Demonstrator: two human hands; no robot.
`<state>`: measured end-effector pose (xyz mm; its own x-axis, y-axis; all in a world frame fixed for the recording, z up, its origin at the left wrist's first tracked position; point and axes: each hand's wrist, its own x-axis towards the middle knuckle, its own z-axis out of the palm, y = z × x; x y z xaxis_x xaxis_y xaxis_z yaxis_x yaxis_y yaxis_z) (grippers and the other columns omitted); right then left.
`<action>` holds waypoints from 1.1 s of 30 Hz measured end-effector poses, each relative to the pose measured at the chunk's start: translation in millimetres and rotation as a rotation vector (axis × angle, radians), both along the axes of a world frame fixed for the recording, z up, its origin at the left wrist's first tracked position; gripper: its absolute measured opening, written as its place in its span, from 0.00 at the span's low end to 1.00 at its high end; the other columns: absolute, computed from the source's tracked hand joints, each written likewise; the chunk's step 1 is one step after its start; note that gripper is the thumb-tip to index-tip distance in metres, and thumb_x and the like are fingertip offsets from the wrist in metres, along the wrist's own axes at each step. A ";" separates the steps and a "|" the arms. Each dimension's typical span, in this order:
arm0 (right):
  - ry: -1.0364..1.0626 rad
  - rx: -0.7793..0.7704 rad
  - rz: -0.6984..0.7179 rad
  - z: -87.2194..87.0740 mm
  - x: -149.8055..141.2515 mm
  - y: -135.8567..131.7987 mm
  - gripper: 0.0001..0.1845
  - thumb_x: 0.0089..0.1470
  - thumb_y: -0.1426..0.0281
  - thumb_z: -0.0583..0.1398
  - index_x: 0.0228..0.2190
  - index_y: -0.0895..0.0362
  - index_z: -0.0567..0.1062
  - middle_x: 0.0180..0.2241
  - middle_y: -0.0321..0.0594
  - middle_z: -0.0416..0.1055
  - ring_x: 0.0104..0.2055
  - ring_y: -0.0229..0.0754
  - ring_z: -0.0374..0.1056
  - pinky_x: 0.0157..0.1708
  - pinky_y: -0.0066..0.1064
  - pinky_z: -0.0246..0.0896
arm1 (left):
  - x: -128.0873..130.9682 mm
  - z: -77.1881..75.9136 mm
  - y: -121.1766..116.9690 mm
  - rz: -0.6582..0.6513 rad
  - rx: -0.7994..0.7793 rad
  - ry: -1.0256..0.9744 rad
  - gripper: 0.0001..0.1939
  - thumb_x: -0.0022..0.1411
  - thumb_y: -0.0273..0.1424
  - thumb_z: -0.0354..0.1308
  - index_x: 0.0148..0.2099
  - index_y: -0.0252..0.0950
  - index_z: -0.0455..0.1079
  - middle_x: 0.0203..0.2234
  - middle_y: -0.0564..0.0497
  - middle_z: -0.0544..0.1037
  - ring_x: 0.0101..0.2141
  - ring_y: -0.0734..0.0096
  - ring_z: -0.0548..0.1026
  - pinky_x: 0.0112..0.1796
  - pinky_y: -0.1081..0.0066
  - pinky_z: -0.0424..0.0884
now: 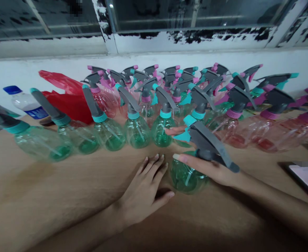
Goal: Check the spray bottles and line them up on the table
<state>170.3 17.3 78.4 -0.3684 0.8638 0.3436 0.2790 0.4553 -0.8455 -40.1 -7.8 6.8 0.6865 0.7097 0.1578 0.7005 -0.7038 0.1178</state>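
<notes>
Right hand [219, 172] closed round green spray bottle [186, 176] near its neck, right of centre, left hand [143, 192] open, palm down on table [72, 185], lower centre.

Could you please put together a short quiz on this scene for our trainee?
1. Multiple choice: What does the right hand hold?
A) a phone
B) a green spray bottle
C) a drinking glass

2. True or false: The left hand grips a trigger.

3. Fill in: The labelled bottle left of the red bag has a ____ cap.

Key: 1. B. 2. False; it is palm down at the table, holding nothing. 3. blue.
</notes>
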 end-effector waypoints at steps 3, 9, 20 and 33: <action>0.061 0.053 0.038 1.2 -0.7 2.6 0.24 0.51 0.67 0.64 0.50 0.46 0.68 0.54 0.36 0.69 0.57 0.47 0.64 0.58 0.42 0.60 | 0.1 0.0 0.0 0.003 0.001 -0.006 0.33 0.67 0.49 0.48 0.64 0.30 0.54 0.61 0.39 0.59 0.62 0.53 0.53 0.59 0.52 0.50; 0.120 -0.004 0.081 1.6 -3.0 3.9 0.26 0.51 0.70 0.64 0.52 0.44 0.68 0.56 0.34 0.66 0.60 0.47 0.61 0.58 0.42 0.61 | -0.6 -0.1 0.0 -0.002 0.003 -0.017 0.34 0.67 0.49 0.48 0.65 0.30 0.53 0.61 0.40 0.60 0.62 0.54 0.53 0.59 0.52 0.51; 0.144 -0.010 0.123 -1.4 -3.3 4.5 0.29 0.50 0.72 0.64 0.53 0.45 0.67 0.54 0.36 0.68 0.61 0.47 0.59 0.58 0.43 0.61 | -0.1 0.7 0.1 -0.005 0.025 0.000 0.34 0.67 0.49 0.48 0.65 0.30 0.53 0.62 0.40 0.59 0.62 0.55 0.54 0.60 0.53 0.50; 0.173 -0.022 0.149 -1.5 -4.8 6.3 0.32 0.49 0.73 0.64 0.55 0.45 0.66 0.58 0.37 0.64 0.61 0.49 0.58 0.56 0.45 0.63 | -0.6 -1.4 0.5 -0.005 0.021 0.005 0.34 0.67 0.48 0.49 0.64 0.28 0.53 0.62 0.39 0.58 0.62 0.54 0.53 0.60 0.53 0.49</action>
